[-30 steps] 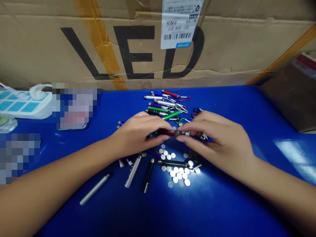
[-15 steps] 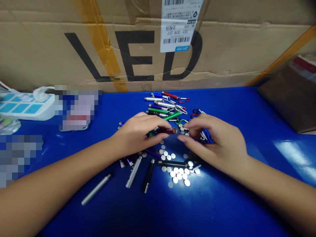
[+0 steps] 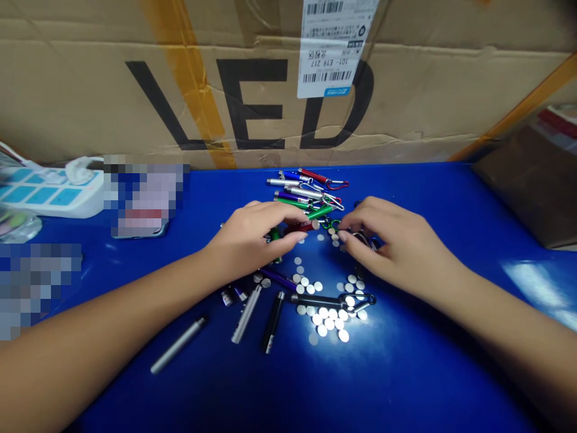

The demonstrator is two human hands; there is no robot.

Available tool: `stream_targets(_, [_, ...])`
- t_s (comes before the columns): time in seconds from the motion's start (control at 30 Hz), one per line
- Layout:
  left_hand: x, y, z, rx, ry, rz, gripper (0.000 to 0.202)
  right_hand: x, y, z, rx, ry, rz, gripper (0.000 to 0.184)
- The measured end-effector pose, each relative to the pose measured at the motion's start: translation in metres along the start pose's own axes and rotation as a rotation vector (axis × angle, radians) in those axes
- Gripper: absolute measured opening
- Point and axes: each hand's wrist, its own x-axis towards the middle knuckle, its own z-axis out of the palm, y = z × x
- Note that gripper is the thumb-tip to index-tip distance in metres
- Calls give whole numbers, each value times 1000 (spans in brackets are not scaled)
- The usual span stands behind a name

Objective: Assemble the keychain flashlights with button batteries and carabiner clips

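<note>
My left hand (image 3: 259, 237) is closed around a dark red penlight tube (image 3: 301, 228), whose round silvery end points toward my right hand. My right hand (image 3: 390, 234) has thumb and index finger pinched together just right of that end; what lies between the fingertips, if anything, is too small to make out. Button cells (image 3: 332, 233) lie on the table close to those fingertips. A larger cluster of button cells (image 3: 329, 319) spreads below, beside a black penlight with a clip (image 3: 318, 299). Under my left hand, a purple tube (image 3: 278, 279) is partly hidden.
Several coloured penlights with carabiner clips (image 3: 306, 191) lie in a pile behind my hands. Silver tubes (image 3: 178, 346) and a black tube (image 3: 273, 325) rest in front. A power strip (image 3: 54, 195) stands left. A large cardboard box (image 3: 252, 36) closes off the back of the blue table (image 3: 406, 373).
My right thumb and index finger have come together from a wider gap. The red tube in my left hand has shifted slightly up. The view has moved a little.
</note>
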Motion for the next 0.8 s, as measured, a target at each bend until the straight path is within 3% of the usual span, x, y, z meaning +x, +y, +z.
stream_targets(0.2, [1,0,-1,-7,4,-45,16,1,13,4,-88,-170,-27,15])
stream_targets(0.8, [2,0,0,-17,-55,-26,16,1,15,6,-48,-223,-16,12])
